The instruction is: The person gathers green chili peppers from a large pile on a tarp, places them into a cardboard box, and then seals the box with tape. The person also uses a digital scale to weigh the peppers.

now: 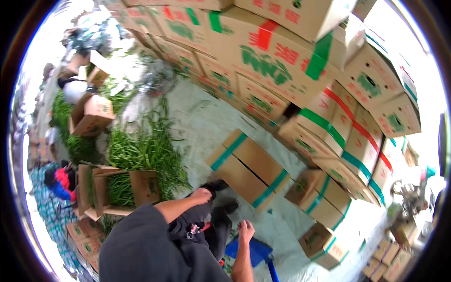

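Note:
My left hand [202,196] rests near my thigh with its fingers curled; no object shows in it. My right hand [246,229] is loosely bent beside my leg, above a blue plastic stool [251,249], and seems to hold nothing. Just ahead of my feet a closed cardboard box [251,165] with two green tape strips lies on the pale floor sheet. To the left, an open cardboard box [144,187] holds long green vegetable stems [120,189].
Stacked printed cardboard boxes [262,53] form a wall ahead and to the right. Loose green stems [141,148] cover the floor at left. Smaller taped boxes [326,201] stand at right. A person [75,88] is among the greens at far left.

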Demonstrator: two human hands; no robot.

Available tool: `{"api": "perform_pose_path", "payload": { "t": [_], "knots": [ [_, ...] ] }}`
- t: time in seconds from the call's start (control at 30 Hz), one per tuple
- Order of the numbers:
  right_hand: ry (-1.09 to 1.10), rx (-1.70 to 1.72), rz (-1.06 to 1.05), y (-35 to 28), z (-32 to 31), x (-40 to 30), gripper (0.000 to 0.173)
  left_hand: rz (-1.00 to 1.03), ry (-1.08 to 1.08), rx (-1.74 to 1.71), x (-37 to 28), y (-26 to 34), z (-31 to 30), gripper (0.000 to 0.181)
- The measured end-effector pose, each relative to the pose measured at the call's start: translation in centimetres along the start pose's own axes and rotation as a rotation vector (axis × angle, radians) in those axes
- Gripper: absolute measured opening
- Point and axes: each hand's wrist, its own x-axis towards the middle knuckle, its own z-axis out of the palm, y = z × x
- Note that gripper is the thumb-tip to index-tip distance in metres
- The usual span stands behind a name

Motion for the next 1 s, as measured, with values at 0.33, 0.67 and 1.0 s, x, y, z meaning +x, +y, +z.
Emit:
{"api": "perform_pose_path", "payload": {
  "t": [0.33,0.67,1.0],
  "knots": [
    [0.36,-1.327,-0.607,-7.9,-10.8,21.3,0.017,0.034,0.173,0.703,-5.0,-4.0,2.8,0.041],
    [0.205,-2.354,-0.688,-8.8,-16.1,48.3,0.059,0.233,0.411,0.693,-4.2,-1.0,8.0,0.029],
    [-0.074,-1.514,-0.811,-12.2,-13.5,57.5,0.038,-0.028,0.66,0.683,-7.5,-8.6,13.0,0.023]
  ]
}}
